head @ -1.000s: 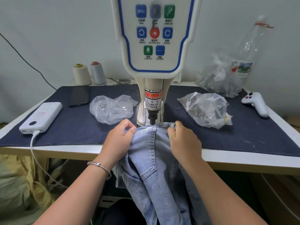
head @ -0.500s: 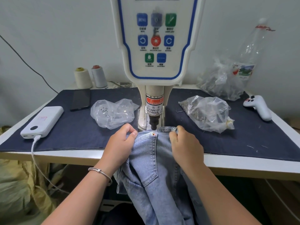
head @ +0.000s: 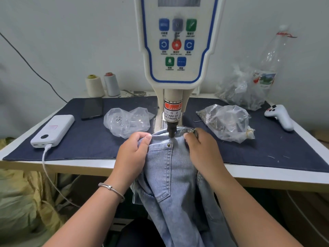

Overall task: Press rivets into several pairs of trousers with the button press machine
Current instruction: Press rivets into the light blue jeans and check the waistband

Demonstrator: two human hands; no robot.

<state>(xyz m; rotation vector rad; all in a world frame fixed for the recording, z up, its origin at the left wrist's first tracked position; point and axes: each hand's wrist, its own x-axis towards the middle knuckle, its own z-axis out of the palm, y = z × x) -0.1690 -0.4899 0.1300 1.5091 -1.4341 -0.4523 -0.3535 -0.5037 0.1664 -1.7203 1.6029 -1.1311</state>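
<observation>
Head view: my left hand [head: 132,152] and right hand [head: 203,150] each pinch the trousers [head: 170,168] waistband, held taut under the press punch [head: 171,130]. One rivet [head: 168,145] sits nearer. Advise keeping fingertips clear and fabric flat before pressing.

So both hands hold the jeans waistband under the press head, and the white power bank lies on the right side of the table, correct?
Not quite. The head view shows the white power bank on the left side of the table, with its cable plugged in. The rest is right: the left hand and right hand hold the jeans waistband under the press head.
</observation>
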